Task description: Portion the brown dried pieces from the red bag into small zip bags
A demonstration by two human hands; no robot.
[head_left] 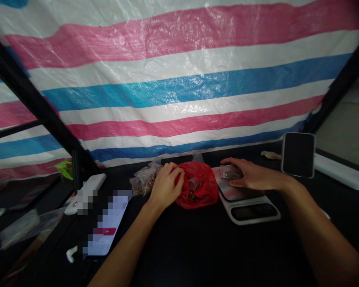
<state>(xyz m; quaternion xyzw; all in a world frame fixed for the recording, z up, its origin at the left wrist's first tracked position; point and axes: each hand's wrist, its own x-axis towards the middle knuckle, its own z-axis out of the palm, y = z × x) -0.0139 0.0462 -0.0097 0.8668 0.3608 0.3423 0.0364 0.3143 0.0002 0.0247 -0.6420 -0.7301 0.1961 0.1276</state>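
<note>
On the scale (251, 213), right fingers (236, 160) grip a clear bag (229, 172), left fingers (175, 172) clench a crinkled red bag (205, 191)

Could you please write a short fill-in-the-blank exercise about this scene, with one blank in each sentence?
The left hand holds a ____ plastic bag.
The ____ hand closes around a small clear bag on the digital scale.
The striped tarpaulin behind the table shows pink, white and ____ bands.

Missing words: red; right; blue.
</note>
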